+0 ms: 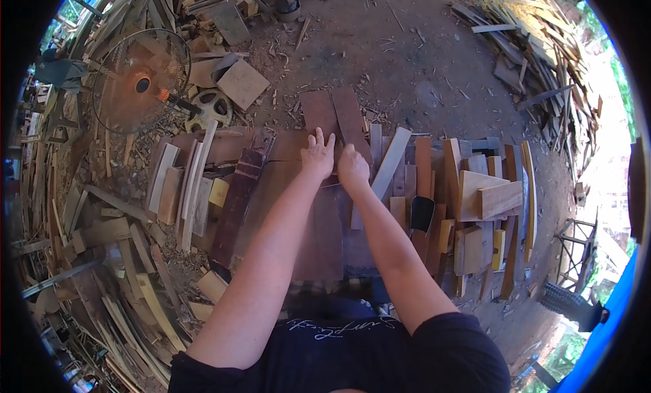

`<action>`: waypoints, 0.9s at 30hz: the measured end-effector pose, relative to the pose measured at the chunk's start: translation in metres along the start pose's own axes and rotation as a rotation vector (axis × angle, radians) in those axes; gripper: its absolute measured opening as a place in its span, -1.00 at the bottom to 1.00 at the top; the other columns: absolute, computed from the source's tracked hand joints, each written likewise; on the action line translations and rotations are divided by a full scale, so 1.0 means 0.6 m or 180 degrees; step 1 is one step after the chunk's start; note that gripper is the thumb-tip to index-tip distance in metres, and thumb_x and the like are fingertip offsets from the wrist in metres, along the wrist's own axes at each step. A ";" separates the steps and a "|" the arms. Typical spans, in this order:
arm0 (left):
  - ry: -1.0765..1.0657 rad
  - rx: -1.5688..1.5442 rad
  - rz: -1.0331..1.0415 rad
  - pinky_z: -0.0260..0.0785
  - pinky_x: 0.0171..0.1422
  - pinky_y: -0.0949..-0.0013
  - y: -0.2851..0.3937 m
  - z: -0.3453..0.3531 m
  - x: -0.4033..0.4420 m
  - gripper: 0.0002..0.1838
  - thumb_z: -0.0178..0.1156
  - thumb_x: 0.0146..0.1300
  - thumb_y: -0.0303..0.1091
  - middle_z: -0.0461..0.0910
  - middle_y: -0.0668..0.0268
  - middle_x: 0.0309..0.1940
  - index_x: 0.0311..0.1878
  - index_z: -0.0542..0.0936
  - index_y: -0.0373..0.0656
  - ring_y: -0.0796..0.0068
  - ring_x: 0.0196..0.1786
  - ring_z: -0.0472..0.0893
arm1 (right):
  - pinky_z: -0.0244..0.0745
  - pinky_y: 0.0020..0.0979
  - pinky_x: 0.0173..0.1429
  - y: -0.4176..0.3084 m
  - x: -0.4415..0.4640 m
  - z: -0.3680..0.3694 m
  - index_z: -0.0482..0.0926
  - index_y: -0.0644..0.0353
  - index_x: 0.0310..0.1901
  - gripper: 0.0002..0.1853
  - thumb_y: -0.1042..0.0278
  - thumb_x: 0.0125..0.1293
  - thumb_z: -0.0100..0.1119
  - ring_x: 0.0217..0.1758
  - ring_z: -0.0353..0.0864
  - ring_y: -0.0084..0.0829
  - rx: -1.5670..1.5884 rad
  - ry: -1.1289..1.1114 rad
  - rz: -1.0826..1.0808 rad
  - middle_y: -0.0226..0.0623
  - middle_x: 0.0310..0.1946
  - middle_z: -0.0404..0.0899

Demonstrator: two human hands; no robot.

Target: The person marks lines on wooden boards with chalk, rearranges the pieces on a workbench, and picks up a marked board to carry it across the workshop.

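My left hand (317, 155) lies with its fingers spread on a thin reddish-brown sheet (316, 108), pressing near its lower part. Close beside it, my right hand (353, 167) is closed in a fist over the same area; what it grips, if anything, is hidden by the fingers. A dark slit runs away from the right hand, between the sheet and a second reddish-brown strip (349, 111), which splays slightly to the right. Larger brown sheets (315, 237) lie underneath my forearms, on the near side of the work surface.
Wooden offcuts (485, 196) are stacked at right, beside a black-ended piece (422, 214). Slats (196, 183) and a dark red beam (237, 206) lie left. A wire-caged fan (141, 84) stands back left. Scrap heaps (536, 47) flank the chip-strewn floor (380, 47).
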State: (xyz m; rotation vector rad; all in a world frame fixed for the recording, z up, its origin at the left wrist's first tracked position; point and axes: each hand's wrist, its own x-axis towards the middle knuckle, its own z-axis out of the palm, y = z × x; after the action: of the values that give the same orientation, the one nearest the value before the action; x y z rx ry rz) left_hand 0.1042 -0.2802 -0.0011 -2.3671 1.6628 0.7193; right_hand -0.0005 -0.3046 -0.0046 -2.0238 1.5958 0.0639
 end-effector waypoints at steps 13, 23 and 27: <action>-0.0045 -0.0023 0.0000 0.31 0.26 -0.03 -0.001 0.000 0.005 -0.24 0.10 0.24 -0.37 -0.19 0.10 0.52 0.48 0.03 0.16 0.03 0.48 0.06 | 0.57 -0.05 -0.10 -0.002 -0.011 -0.013 0.39 0.30 -0.23 -0.85 0.39 0.31 -0.11 -0.17 0.64 0.11 -0.0013 0.0060 -0.0080 0.18 -0.28 0.61; -0.0090 0.0023 0.0020 0.32 0.23 -0.05 0.000 -0.005 0.000 -0.14 0.25 0.17 -0.22 -0.19 0.07 0.51 0.49 0.01 0.11 0.03 0.48 0.05 | 0.57 -0.04 -0.13 -0.013 0.043 0.015 0.36 0.28 -0.21 -0.84 0.36 0.29 -0.02 -0.20 0.65 0.10 0.0051 0.0178 -0.0043 0.16 -0.30 0.61; -0.0242 0.0021 0.0015 0.33 0.21 -0.06 0.009 -0.027 -0.012 -0.19 0.15 0.23 -0.30 -0.20 0.07 0.51 0.49 -0.01 0.11 0.05 0.48 0.05 | 0.57 -0.05 -0.13 0.015 -0.038 0.000 0.39 0.28 -0.23 -0.83 0.34 0.32 -0.08 -0.21 0.65 0.10 -0.0259 0.0040 -0.0118 0.16 -0.30 0.61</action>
State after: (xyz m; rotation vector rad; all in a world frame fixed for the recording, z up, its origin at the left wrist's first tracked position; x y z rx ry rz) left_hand 0.1018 -0.2824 0.0173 -2.3018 1.6379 0.7931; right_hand -0.0154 -0.2859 0.0004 -2.1190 1.5866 0.1040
